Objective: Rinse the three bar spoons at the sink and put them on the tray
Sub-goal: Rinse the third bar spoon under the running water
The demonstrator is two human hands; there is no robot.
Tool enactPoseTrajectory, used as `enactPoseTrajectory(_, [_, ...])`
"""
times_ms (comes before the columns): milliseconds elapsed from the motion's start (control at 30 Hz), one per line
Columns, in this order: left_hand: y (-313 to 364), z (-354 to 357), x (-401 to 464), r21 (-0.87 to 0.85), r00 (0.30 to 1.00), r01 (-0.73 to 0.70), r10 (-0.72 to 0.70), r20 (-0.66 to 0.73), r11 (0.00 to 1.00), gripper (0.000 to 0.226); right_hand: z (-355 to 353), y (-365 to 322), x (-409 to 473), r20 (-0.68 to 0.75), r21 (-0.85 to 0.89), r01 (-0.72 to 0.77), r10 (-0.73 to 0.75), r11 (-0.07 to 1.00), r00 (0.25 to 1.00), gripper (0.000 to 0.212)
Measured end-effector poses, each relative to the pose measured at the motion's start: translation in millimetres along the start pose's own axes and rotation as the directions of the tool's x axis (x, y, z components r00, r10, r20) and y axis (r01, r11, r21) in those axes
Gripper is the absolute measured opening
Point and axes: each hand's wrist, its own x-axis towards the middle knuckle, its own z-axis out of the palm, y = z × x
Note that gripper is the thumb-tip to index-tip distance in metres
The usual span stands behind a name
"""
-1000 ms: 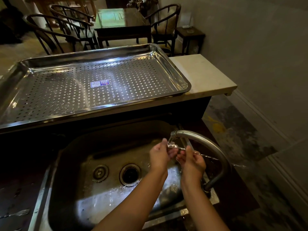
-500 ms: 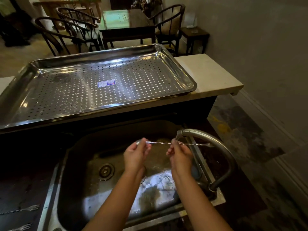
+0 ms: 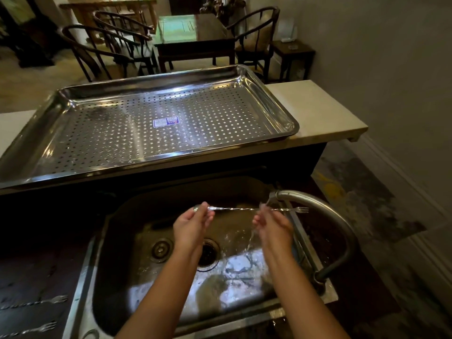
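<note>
A long twisted bar spoon (image 3: 236,209) lies level over the steel sink (image 3: 127,241), its fork end pointing right past the faucet (image 3: 325,211). My left hand (image 3: 192,225) pinches its bowl end. My right hand (image 3: 272,225) closes loosely around the stem under the running water, which falls into the basin. Two more bar spoons (image 3: 36,302) (image 3: 29,330) lie on the dark counter at the lower left. The perforated steel tray (image 3: 274,99) sits on the raised ledge behind the sink, nothing in it but a sticker.
The curved faucet neck arches over the sink's right side, close to my right hand. A pale stone ledge (image 3: 318,111) carries the tray. Chairs and a dark table (image 3: 195,33) stand beyond it. Floor drops away on the right.
The spoon has shifted right, its fork end now clear past the faucet spout. Both hands have spread further apart along the stem, and water now streams off the right hand.
</note>
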Motion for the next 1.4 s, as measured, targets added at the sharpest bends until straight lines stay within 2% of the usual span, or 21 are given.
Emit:
enactPoseTrajectory(33, [3,-5,3,-0.013,1.000,0.005,-0.005,-0.020,1.000,0.004,-9,-7,5,-0.040,0.037,0.002,0.000,0.999,0.999,0.010])
enactPoseTrajectory(100, [5,-16,10,-0.005,0.999,0.026,-0.026,-0.036,1.000,0.015,-22,-18,10,-0.080,0.080,0.006,0.000,0.997,0.997,0.015])
enactPoseTrajectory(200, [4,-25,15,0.030,0.998,0.061,-0.060,-0.033,0.998,0.012,-27,-18,10,-0.047,0.066,-0.028,0.031,0.997,0.998,0.017])
enactPoseTrajectory(333, [9,-39,24,0.007,0.993,0.056,-0.055,-0.101,0.998,0.034,-24,-7,8,0.034,-0.014,-0.050,0.051,0.999,0.998,0.023])
enactPoseTrajectory(467, [18,-58,31,-0.065,0.984,0.083,-0.092,-0.155,0.994,0.024,-15,-1,6,0.133,-0.059,-0.091,0.099,0.994,0.986,0.024])
enactPoseTrajectory(567, [18,-66,33,-0.199,0.985,0.085,-0.112,-0.132,0.976,0.013,-7,-2,7,0.167,-0.081,-0.141,0.153,0.987,0.974,0.022])
enactPoseTrajectory(667, [15,-70,37,-0.261,0.986,0.095,-0.126,-0.107,0.961,0.005,-7,0,8,0.187,-0.087,-0.153,0.167,0.984,0.968,0.019])
enactPoseTrajectory(867, [14,-85,43,-0.282,0.987,0.115,-0.141,-0.073,0.953,0.007,-4,12,18,0.152,-0.333,-0.056,0.112,0.941,0.982,0.011])
enactPoseTrajectory(1000, [20,-101,38,-0.289,0.986,0.090,-0.127,-0.110,0.953,0.019,-5,30,14,0.219,-0.549,0.202,-0.094,0.811,0.971,0.015])
enactPoseTrajectory(1067, [23,-108,35,-0.300,0.982,0.070,-0.118,-0.145,0.951,0.031,0,35,8,0.227,-0.556,0.254,-0.149,0.792,0.962,0.016])
enactPoseTrajectory(1167, [28,-125,34,-0.297,0.974,0.044,-0.107,-0.200,0.954,0.043,11,45,4,0.207,-0.558,0.226,-0.130,0.799,0.970,0.012])
enactPoseTrajectory(1267, [38,-151,36,-0.255,0.963,0.023,-0.090,-0.253,0.967,0.033,26,61,-4,0.273,-0.603,0.257,-0.107,0.755,0.956,0.009])
enactPoseTrajectory(1367, [56,-182,39,-0.154,0.957,-0.027,-0.019,-0.290,0.988,0.006,50,79,-14,0.329,-0.668,0.244,-0.015,0.703,0.944,0.009])
enactPoseTrajectory(1400, [64,-195,38,-0.112,0.951,-0.043,0.007,-0.310,0.993,0.008,61,86,-17,0.344,-0.690,0.236,0.023,0.684,0.939,0.011])
